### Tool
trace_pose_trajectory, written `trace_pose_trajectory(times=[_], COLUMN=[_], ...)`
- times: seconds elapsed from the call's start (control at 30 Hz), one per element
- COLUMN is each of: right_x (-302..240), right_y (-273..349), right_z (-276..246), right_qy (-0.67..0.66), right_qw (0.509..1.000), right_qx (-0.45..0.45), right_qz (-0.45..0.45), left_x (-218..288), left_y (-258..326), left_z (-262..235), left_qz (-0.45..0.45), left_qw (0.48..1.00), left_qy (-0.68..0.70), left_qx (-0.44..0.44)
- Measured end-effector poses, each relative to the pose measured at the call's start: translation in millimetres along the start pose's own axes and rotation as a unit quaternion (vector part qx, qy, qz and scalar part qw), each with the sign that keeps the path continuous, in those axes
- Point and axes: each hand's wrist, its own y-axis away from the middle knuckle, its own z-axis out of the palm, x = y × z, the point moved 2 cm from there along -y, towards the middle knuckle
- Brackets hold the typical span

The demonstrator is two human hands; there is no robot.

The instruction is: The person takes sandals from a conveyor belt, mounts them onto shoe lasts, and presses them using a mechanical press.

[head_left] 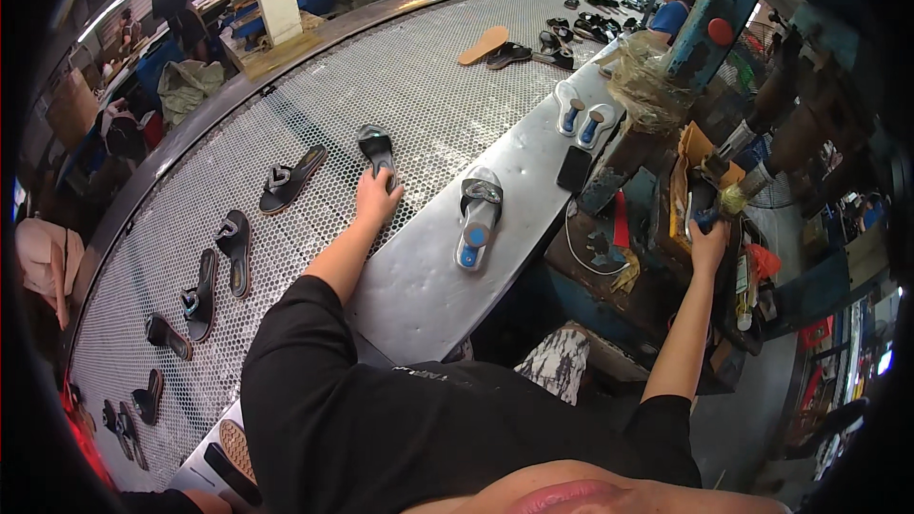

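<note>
A person's left hand (375, 196) reaches onto a perforated conveyor surface (419, 86), fingers closed around a black sandal (377, 150). The right hand (707, 246) grips a blue-handled brush (722, 207) at a cluttered workstation. A sandal on a blue last (477, 217) lies on the metal ledge (428, 276) between them.

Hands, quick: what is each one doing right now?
Left hand: closed on a black sandal on the mesh conveyor.
Right hand: closed on a blue-handled brush.
</note>
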Motion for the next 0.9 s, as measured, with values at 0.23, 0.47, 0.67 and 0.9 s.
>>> trace_pose_trajectory(times=[0.23,0.47,0.67,0.9], right_x=[-96.7,-238.4,-233.2,-195.2], right_y=[139.9,274.3,278.1,301.8], right_z=[68.2,171.1,161.6,129.6], right_qy=[-0.189,-0.342,-0.282,-0.402], right_qw=[0.962,0.872,0.891,0.875], right_qx=[0.148,-0.248,-0.292,-0.226], right_qz=[-0.131,-0.246,-0.203,-0.148], left_x=[-18.2,64.0,85.2,136.5], left_y=[49.5,103.4,185.2,225.3], left_z=[-74.9,-111.6,-125.3,-108.8], left_qz=[-0.08,-0.191,0.036,-0.369], left_qw=[0.983,0.572,0.872,0.411], left_qy=[0.154,0.797,0.41,0.738], left_qx=[-0.065,-0.038,-0.267,-0.387])
